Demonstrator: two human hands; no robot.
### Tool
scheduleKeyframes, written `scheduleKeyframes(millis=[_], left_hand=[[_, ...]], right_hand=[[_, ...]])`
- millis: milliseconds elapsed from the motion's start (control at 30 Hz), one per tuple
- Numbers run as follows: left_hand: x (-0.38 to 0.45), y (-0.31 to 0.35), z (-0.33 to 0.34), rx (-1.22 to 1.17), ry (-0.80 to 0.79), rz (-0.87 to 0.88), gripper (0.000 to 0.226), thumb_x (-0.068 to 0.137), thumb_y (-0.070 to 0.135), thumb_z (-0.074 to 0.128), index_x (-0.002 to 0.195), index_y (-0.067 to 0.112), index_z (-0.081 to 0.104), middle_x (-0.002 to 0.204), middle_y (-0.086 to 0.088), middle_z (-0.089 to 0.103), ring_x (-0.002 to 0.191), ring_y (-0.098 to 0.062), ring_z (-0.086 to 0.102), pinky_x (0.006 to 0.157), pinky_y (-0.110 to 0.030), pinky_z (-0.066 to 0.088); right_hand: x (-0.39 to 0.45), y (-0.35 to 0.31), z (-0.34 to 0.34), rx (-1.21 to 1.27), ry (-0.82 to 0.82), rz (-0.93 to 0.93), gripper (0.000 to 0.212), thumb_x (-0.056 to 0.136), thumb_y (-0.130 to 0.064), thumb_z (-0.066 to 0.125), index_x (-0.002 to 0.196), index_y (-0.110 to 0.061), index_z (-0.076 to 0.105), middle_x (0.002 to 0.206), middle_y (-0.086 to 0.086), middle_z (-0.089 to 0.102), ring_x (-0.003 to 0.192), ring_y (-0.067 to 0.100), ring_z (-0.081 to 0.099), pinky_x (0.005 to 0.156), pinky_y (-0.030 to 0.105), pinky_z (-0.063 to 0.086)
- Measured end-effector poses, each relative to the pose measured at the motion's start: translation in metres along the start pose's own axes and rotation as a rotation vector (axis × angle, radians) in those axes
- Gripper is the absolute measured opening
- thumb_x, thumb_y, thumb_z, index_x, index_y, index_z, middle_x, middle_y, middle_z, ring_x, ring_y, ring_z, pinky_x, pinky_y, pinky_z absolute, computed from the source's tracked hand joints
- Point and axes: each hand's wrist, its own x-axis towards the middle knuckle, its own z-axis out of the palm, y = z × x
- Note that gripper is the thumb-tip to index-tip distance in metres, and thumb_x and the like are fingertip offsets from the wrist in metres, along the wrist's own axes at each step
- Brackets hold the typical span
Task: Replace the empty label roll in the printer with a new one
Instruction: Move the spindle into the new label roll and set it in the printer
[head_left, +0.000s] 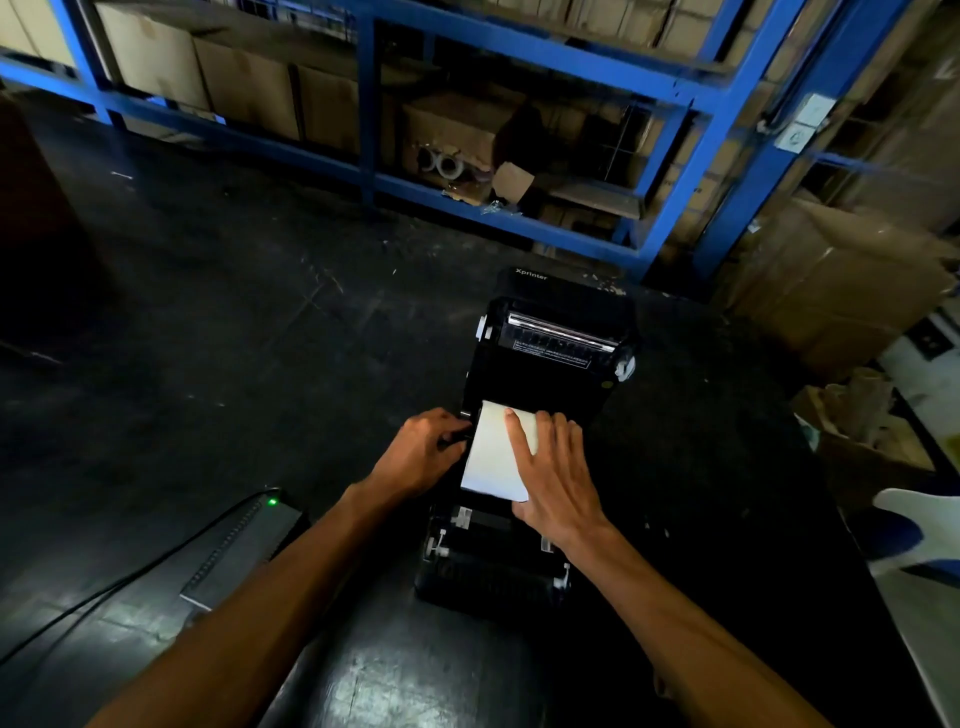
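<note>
The printer (524, 447) stands open at the 6 o'clock position. The right hand (553, 475) presses flat on the label strip (493, 457); the left hand (423, 447) apparently pinches the 9 o'clock guide. Uneven pressure risks skewed feeding.

Both forearms are bare from the frame's lower edge to the wrists, with no sleeves in view. The left hand (421, 452) and right hand (550, 480) are ungloved, fingers slim, nails short.
</note>
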Motion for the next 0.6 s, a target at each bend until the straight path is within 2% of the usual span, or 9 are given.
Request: scheduleKeyframes(millis=[67,233,467,600], left_hand=[[0.003,0.0,-0.001,0.019,-0.015,-0.003,0.028,0.086,0.011,0.066,0.113,0.005,0.069,0.107,-0.012,0.065,0.081,-0.015,0.057,0.074,-0.022,0.046],[0.004,-0.002,-0.004,0.038,-0.035,0.018,0.022,0.086,0.008,0.067,0.106,0.002,0.071,0.103,-0.014,0.066,0.086,-0.024,0.063,0.077,-0.035,0.054],[0.004,0.001,-0.007,0.13,-0.063,0.077,0.02,0.088,0.013,0.064,0.104,0.005,0.071,0.104,-0.012,0.068,0.089,-0.026,0.066,0.079,-0.04,0.054],[0.003,0.002,-0.01,0.173,-0.066,0.091,0.019,0.088,0.015,0.064,0.104,0.007,0.072,0.106,-0.012,0.069,0.092,-0.029,0.067,0.079,-0.041,0.054]], right_hand=[[0.0,0.0,0.003,0.007,0.024,-0.002,0.125,0.035,-0.036,0.091,0.139,-0.007,0.029,0.122,0.031,0.055,0.11,0.046,0.055,0.096,0.057,0.046],[0.0,-0.002,0.005,0.046,0.042,0.006,0.126,0.035,-0.036,0.091,0.139,-0.009,0.026,0.124,0.03,0.053,0.112,0.046,0.054,0.098,0.057,0.044],[-0.001,0.003,0.007,0.051,0.004,0.001,0.114,0.057,-0.031,0.084,0.149,-0.011,0.019,0.138,0.03,0.039,0.127,0.046,0.039,0.111,0.062,0.024],[-0.002,0.008,0.009,0.103,-0.039,0.003,0.109,0.066,-0.028,0.079,0.15,-0.013,0.01,0.145,0.027,0.029,0.133,0.044,0.029,0.115,0.058,0.019]])
